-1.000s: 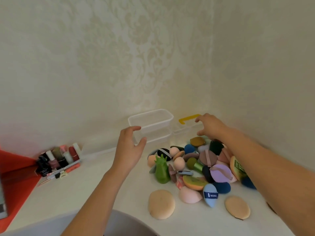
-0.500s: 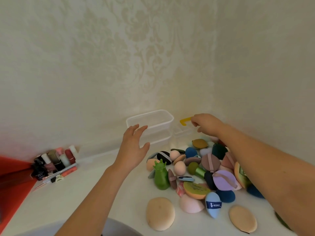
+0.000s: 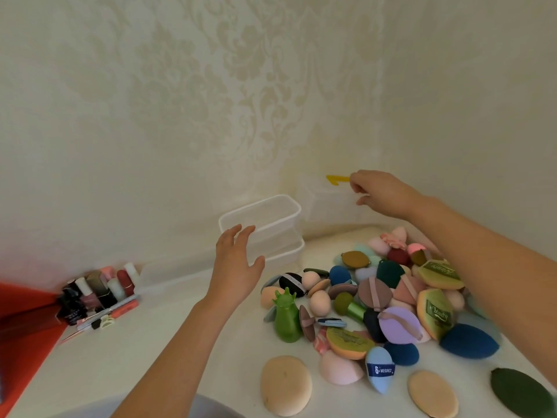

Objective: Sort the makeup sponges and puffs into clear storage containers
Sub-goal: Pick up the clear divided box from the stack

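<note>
Two stacked clear plastic tubs [image 3: 280, 226] sit by my spread, empty left hand [image 3: 236, 268]; my right hand [image 3: 381, 191] pinches a yellow-handled translucent box [image 3: 328, 206]

Soft, even, fairly bright light; only faint shadows under the sponges [image 3: 373, 292]. Yellowish tint in the wall [image 3: 301, 164] corner. Bent lines toward edges, blurred at red surface [image 3: 21, 327] left.

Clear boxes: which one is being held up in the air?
The box with the yellow handle, gripped by the right hand; the stacked boxes near the left hand sit on the table.
</note>
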Action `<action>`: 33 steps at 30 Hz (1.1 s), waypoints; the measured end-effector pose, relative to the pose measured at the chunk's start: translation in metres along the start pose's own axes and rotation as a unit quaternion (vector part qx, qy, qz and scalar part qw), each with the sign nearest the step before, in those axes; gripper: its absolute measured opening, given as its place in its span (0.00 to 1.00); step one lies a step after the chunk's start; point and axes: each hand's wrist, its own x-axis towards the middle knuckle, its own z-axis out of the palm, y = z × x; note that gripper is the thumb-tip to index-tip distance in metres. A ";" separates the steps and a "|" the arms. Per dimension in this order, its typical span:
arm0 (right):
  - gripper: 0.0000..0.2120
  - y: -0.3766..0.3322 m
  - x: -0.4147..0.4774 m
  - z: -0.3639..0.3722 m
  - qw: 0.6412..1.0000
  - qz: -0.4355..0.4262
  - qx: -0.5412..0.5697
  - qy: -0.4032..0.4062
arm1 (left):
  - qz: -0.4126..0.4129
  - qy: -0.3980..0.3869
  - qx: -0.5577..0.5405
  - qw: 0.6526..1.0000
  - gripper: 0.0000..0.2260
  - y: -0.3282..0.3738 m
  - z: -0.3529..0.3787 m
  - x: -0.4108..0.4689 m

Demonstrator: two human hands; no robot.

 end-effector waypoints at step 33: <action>0.28 -0.213 -0.143 -0.078 0.784 0.171 0.538 0.257 | -0.139 0.064 -0.696 0.702 0.20 0.075 -0.104 -0.118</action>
